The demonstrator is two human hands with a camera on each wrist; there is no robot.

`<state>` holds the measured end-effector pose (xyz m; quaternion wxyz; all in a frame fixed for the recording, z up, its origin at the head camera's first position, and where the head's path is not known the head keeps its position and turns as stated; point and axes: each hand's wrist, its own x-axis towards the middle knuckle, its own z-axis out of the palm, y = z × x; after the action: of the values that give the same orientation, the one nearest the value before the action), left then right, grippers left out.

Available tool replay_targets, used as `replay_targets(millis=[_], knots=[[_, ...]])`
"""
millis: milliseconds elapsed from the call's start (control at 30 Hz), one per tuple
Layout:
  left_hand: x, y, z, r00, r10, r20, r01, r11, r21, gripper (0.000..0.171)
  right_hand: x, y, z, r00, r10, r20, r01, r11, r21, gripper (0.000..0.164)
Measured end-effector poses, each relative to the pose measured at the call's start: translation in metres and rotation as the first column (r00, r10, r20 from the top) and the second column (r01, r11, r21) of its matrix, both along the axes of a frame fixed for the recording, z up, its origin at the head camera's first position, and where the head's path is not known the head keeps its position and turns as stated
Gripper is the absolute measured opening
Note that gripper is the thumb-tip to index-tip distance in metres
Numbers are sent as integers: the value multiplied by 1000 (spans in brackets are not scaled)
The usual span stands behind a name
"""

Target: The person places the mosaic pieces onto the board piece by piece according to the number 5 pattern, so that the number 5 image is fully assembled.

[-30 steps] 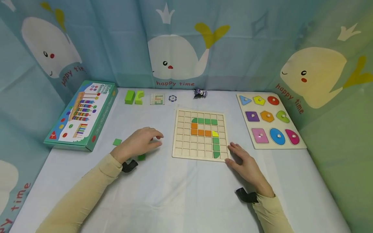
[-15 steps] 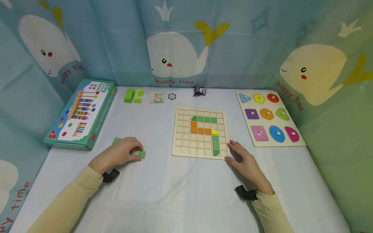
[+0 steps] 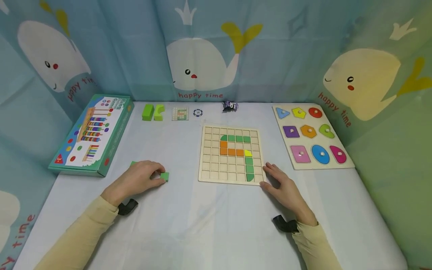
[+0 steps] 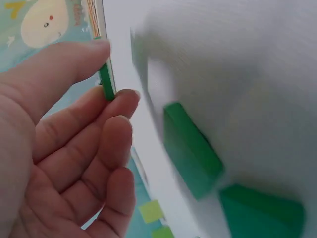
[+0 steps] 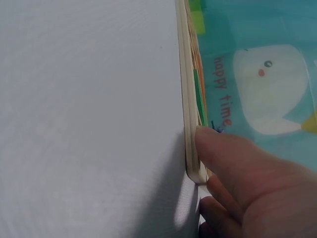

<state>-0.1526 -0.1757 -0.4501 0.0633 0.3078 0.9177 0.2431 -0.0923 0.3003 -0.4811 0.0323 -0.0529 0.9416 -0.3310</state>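
My left hand (image 3: 133,180) pinches a small green square tile (image 3: 164,176) between thumb and fingertips, left of the wooden grid board (image 3: 209,176). The left wrist view shows this tile (image 4: 106,82) edge-on, lifted off the table. Two more green tiles lie by that hand, a longer one (image 4: 190,151) and another at the bottom (image 4: 262,213); the hand mostly hides them in the head view. Orange (image 3: 231,152), green and yellow tiles sit in the board's cells. My right hand (image 3: 283,189) touches the board's lower right corner, thumb on the rim, fingers along the side.
A shape puzzle board (image 3: 287,153) with knobs lies at the right. The ring game box (image 3: 116,144) is at the left. Along the back are two light green blocks (image 3: 147,112), a pattern card (image 3: 180,114), a chip (image 3: 197,113) and a small dark figure (image 3: 230,106).
My left hand has come back left and down from near the board and taken hold of a green tile, now lifted slightly. The right hand has stayed at the board's corner.
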Motion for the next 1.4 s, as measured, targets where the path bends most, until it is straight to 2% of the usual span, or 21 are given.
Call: replay_targets(millis=[200, 400, 567, 667, 767, 1100, 1400], knots=[[2, 16, 7, 996, -29, -85, 31, 999, 23, 24, 1, 0, -1, 1000, -8, -3, 8, 1000, 5, 67], [3, 33, 15, 984, -74, -161, 82, 996, 45, 22, 2, -1, -2, 1000, -14, 11, 14, 1000, 12, 67], [0, 47, 16, 957, -129, -258, 172, 973, 153, 25, 2, -1, -2, 1000, -17, 2, 17, 1000, 12, 67], [-2, 56, 15, 944, -136, -299, 204, 957, 207, 28, 3, -2, -3, 1000, -15, 0, 15, 1000, 14, 67], [-3, 66, 16, 946, -140, -294, 207, 955, 213, 29, 3, -2, -3, 1000, -13, -7, 14, 1000, 17, 66], [-14, 114, 21, 962, -197, -188, 229, 959, 165, 30, 4, -2, 0, 1000, -22, 12, 22, 1000, 9, 68], [-23, 158, 20, 960, -242, -142, 257, 961, 104, 31, 1, -2, -1, 1000, -14, -1, 14, 1000, 13, 68]])
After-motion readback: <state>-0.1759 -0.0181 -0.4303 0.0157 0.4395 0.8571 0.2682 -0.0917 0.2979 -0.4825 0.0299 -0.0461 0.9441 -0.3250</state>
